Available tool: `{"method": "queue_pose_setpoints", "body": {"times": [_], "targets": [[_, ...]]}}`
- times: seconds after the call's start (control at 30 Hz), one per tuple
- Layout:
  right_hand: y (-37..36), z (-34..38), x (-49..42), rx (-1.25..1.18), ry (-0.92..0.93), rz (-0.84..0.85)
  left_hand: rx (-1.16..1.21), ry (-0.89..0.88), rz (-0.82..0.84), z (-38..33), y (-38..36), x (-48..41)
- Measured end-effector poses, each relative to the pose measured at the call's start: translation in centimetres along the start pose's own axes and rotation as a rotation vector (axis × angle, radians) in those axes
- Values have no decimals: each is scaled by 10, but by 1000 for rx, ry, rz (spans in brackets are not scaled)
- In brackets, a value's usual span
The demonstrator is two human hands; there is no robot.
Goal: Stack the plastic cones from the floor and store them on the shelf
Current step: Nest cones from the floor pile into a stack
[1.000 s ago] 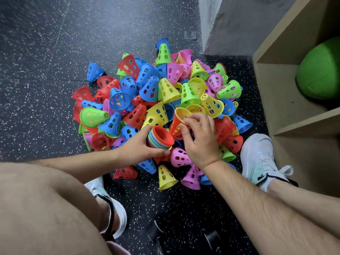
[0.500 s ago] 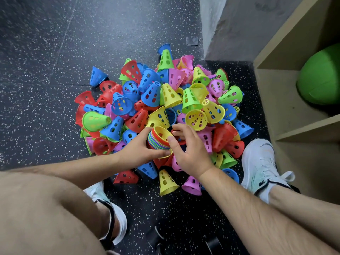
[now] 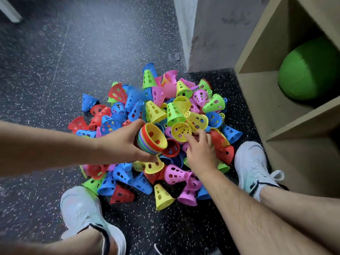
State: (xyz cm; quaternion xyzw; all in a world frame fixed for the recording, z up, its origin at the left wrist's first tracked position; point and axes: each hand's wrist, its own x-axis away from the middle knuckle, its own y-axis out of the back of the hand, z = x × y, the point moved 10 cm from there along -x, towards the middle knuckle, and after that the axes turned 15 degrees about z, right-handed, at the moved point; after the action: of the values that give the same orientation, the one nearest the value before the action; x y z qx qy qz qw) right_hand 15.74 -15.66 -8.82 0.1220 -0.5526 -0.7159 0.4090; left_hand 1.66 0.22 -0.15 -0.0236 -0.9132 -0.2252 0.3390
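A heap of perforated plastic cones [image 3: 158,111] in red, blue, yellow, green and pink lies on the dark speckled floor. My left hand [image 3: 121,142] grips a nested stack of cones [image 3: 152,138] lying on its side, with a yellow cone innermost and its mouth facing right. My right hand [image 3: 200,151] reaches into the heap, its fingertips touching the rim of a loose yellow cone [image 3: 181,131]. Whether it grips that cone is hidden. The wooden shelf [image 3: 276,115] stands at the right.
A green ball [image 3: 309,70] sits in the shelf's upper compartment. A grey wall corner [image 3: 185,34] rises behind the heap. My white shoes [image 3: 252,166] [image 3: 82,210] flank the heap at the front. Bare floor [image 3: 55,61] stretches to the left.
My left hand lifted the stack higher above the heap, now with a yellow cone innermost. My right hand left the stack and reached right to a loose yellow cone.
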Motion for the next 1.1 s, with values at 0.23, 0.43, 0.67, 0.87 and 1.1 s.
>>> {"method": "queue_pose_setpoints", "body": {"times": [0.23, 0.43, 0.67, 0.87, 1.1], "targets": [[19, -5, -8, 57, 83, -103, 119, -55, -72, 11, -57, -54], [39, -12, 11, -132, 139, -234, 248, -51, -250, 35, -66, -63], [50, 16, 20, -244, 223, -94, 338, -95, -347, 42, -67, -51], [31, 61, 36, -196, 425, 89, 362, -137, -413, 37, -68, -38], [29, 32, 31, -349, 295, 105, 391, -143, -433, 29, -69, -39]]}}
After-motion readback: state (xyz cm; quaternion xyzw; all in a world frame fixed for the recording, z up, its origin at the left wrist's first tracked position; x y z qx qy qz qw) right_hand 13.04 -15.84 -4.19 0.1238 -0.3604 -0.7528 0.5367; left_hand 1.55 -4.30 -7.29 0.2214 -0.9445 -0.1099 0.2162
